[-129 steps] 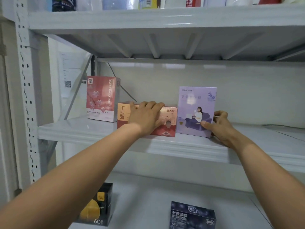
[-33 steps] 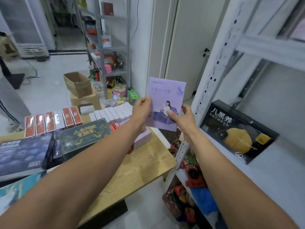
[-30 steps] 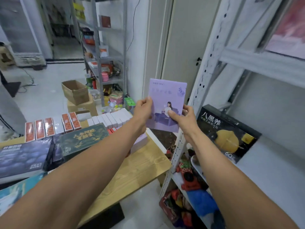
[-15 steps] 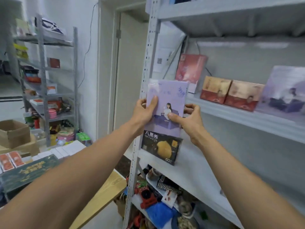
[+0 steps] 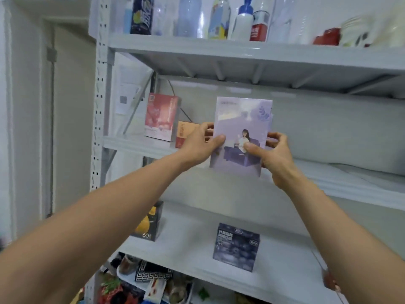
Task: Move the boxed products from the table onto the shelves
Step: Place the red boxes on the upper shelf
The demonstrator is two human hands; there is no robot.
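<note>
A flat lilac box (image 5: 242,119) with a picture of a seated figure is held upright in front of the middle shelf (image 5: 350,185). My left hand (image 5: 198,145) grips its left edge, thumb on the front. My right hand (image 5: 274,154) grips its right edge the same way. The box's lower edge hangs just before the shelf's front lip. Behind my left hand stand a tall red box (image 5: 161,117) and a low orange-red box (image 5: 186,133), partly hidden. Whatever stands behind the lilac box is hidden.
The top shelf (image 5: 219,49) carries several bottles and jars. On the lower shelf (image 5: 285,270) stand a black box with a yellow fruit (image 5: 149,224) and a dark blue box (image 5: 236,246). The white perforated upright (image 5: 99,106) stands at left. Mixed packets fill the bottom.
I have turned from the table to the shelves. Both hands have raised the lilac box and carried it rightward to the middle shelf's front, where it now covers the earlier lilac box.
</note>
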